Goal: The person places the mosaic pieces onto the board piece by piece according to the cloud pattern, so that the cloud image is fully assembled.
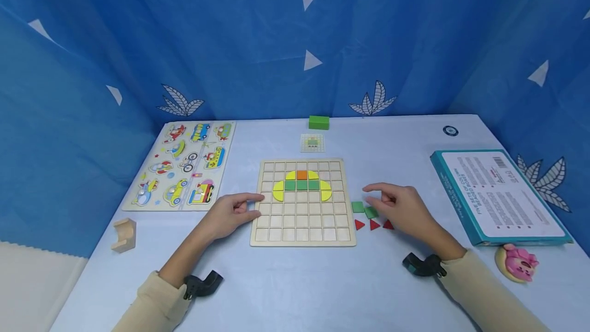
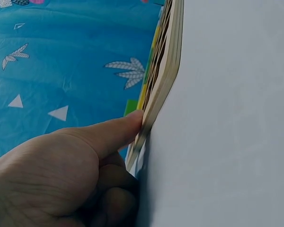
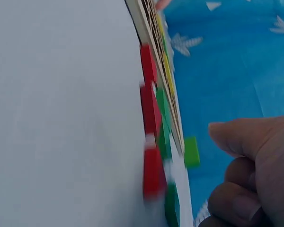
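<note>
A square wooden grid board [image 1: 301,222] lies in the middle. On it sit an orange square [image 1: 301,174], a row of three green squares [image 1: 301,185] and several yellow rounded pieces [image 1: 278,191]. At the board's left edge, my left hand [image 1: 228,215] touches it with extended index finger and thumb; its other fingers are curled in. My right hand [image 1: 401,209] hovers right of the board with thumb and index apart, nothing between them. Beneath and beside it lie two loose green squares [image 1: 357,207] and three red triangles [image 1: 374,225], the rightmost partly covered by the hand.
Behind the board lie a small pattern card [image 1: 312,143] and a green block [image 1: 319,122]. A vehicle puzzle board [image 1: 184,165] and a curved wooden block [image 1: 124,235] are left. To the right are a teal box [image 1: 502,193], a pink figure [image 1: 518,264] and a round black disc [image 1: 450,130].
</note>
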The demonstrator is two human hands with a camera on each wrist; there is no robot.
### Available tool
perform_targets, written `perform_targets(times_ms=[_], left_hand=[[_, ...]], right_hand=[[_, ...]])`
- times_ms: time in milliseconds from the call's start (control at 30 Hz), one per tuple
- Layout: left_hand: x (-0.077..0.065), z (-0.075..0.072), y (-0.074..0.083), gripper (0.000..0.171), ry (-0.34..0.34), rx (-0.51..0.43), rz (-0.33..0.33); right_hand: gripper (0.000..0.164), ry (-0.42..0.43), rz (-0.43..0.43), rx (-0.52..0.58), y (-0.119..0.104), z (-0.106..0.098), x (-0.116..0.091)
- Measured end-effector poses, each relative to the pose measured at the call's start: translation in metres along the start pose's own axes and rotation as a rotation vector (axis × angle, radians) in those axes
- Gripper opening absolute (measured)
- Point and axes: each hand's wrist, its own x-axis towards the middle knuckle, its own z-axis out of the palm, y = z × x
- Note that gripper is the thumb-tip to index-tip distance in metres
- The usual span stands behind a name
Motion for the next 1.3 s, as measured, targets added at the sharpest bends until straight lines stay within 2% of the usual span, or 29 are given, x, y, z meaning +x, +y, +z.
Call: perform_targets(times_ms=[133,267,500,667,1300], left_hand=[[0.000,-0.001,0.002,0.036,-0.003,0.005,-0.004],[0.000,0.001,0.002,0.037,0.007,0.014,-0.005],[0.001,0.006,0.001,0.039,0.017,0.015,0.008],[0.002,0.005,-0.001,0.039,0.021,0.029,0.025],[0.001,0.002,-0.005,0.038,0.018,0.010,0.027]], right_hand=[[0.027,0.052,0.007,-0.054,0.019,-0.018,-0.015],[0.027,0.047,0.008,-0.073,0.030,-0.027,-0.021],[0.030,-0.058,0.099,-0.102,0.032,-0.031,-0.027],[0.035,-0.088,0.121,-0.130,0.034,-0.030,-0.028],[0.027,-0.058,0.120,-0.127,0.032,-0.025,-0.026]])
